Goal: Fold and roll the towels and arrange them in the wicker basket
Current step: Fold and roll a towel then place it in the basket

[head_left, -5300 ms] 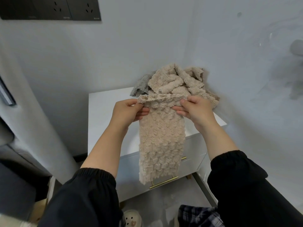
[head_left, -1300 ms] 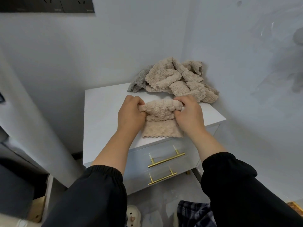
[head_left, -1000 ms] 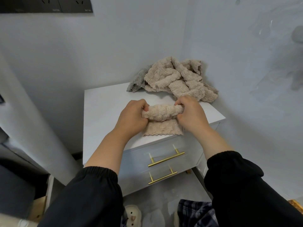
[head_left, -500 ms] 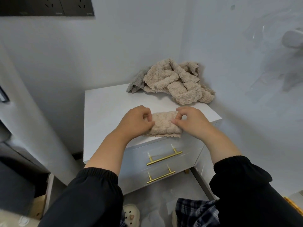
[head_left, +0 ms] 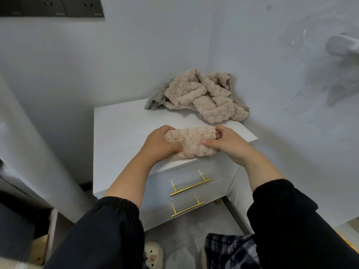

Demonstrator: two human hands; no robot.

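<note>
mossy: Compared with half a second back, the loose tail that stuck out toward 6 o'clock is gone, since it's been wound in. The rolled towel (head_left: pixel 191 144) now sits as one fat sausage on the front edge of the white bench (head_left: pixel 120 133), just above the gold drawer handles (head_left: pixel 191 186).

dell: What are the hands up to?

mossy: The left hand (head_left: pixel 161 144) is curled round the roll's 9 o'clock end. The right hand (head_left: pixel 227 144) grips the 3 o'clock end, with the thumb on the front face and the fingers wrapped behind. Both are holding the roll and nothing else.

dell: So which step is this?

mossy: I'd say it's the tail end of rolling this one, just snugging it tight. The pile of beige towels (head_left: pixel 206 98) at 1 o'clock from the roll is still crumpled in the back corner. A grey towel (head_left: pixel 157 96) pokes out on its 9 o'clock side. So there's plenty left to do.

dell: And next?

mossy: My guess is it goes into the wicker basket, but that's not in view, so I can't say which way. Fluffy stuff like this probably springs open, so keep squeezing both ends while lifting and set it down seam side down.
</note>
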